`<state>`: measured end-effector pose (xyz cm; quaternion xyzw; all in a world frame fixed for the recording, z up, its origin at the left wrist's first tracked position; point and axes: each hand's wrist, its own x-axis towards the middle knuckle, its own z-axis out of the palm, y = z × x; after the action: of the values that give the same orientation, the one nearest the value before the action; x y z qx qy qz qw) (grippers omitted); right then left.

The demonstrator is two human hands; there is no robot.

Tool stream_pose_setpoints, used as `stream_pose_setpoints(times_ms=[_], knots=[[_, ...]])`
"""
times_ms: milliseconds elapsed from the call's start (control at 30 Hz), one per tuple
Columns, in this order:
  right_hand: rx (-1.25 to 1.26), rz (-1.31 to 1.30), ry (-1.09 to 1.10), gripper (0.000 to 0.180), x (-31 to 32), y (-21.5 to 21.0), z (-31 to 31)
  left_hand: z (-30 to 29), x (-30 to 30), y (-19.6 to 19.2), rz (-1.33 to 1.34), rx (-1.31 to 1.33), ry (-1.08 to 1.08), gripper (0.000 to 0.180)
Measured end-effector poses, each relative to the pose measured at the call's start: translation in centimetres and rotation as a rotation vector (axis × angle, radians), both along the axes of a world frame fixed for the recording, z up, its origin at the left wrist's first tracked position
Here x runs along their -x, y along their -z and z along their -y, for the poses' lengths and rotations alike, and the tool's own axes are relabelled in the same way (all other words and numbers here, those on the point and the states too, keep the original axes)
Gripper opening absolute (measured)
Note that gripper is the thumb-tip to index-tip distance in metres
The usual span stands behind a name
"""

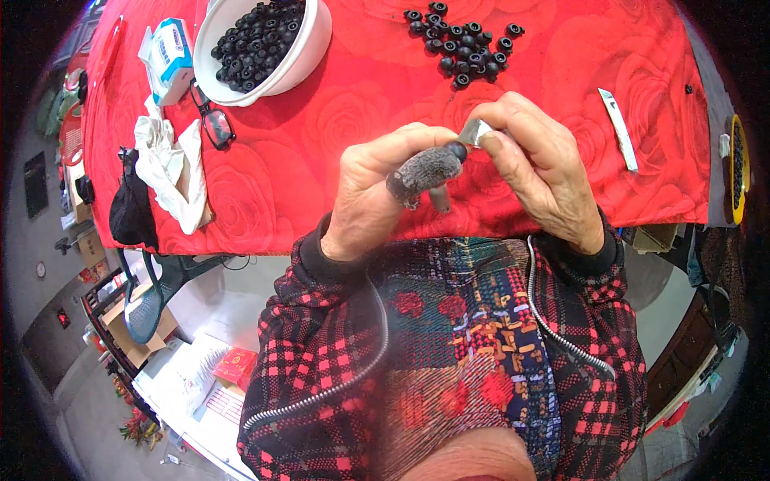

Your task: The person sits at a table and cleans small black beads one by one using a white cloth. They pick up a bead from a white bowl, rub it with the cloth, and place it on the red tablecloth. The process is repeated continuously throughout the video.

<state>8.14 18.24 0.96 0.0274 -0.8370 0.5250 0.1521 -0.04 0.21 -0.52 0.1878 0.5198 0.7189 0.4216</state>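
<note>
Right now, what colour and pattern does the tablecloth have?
The tablecloth is red with a large rose pattern; the head view shows it best.

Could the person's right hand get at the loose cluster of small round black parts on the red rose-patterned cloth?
Probably yes: only red cloth lies between the right hand and the black cluster, though that hand pinches a thin silvery piece.

Your forearms reach forward in red-and-black checked fabric sleeves (pixel 309 321). Your left hand (pixel 373 184) pinches, one digit wrapped in a fuzzy grey cover (pixel 421 175); your right hand (pixel 545 164) pinches thumb to forefinger beside it.
</note>
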Motion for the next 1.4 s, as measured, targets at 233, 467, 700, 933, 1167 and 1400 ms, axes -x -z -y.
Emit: stream_pose_setpoints(times_ms=[233,467,700,933,1167,1400], knots=[[0.028,0.024,-0.025,0.01,0.2,0.4,-0.1,-0.2,0.1,-0.6,-0.205,0.056,-0.008,0.029],[0.042,0.023,-0.036,0.01,0.4,0.5,-0.3,-0.4,0.2,-0.7,-0.258,0.049,-0.021,0.029],[0.052,0.054,-0.054,0.012,0.4,0.7,-0.5,-0.5,0.4,-0.6,-0.291,0.086,-0.006,0.029],[0.012,0.06,-0.072,0.012,0.7,0.8,-0.7,-0.6,0.4,-0.3,-0.2,0.022,-0.012,0.019],[0.017,0.027,-0.128,0.009,1.0,1.4,-1.0,0.0,0.7,0.6,0.076,-0.004,0.033,0.025],[0.063,0.049,-0.169,0.009,1.1,1.5,-1.3,0.0,0.6,1.3,0.126,-0.037,0.042,0.025]])
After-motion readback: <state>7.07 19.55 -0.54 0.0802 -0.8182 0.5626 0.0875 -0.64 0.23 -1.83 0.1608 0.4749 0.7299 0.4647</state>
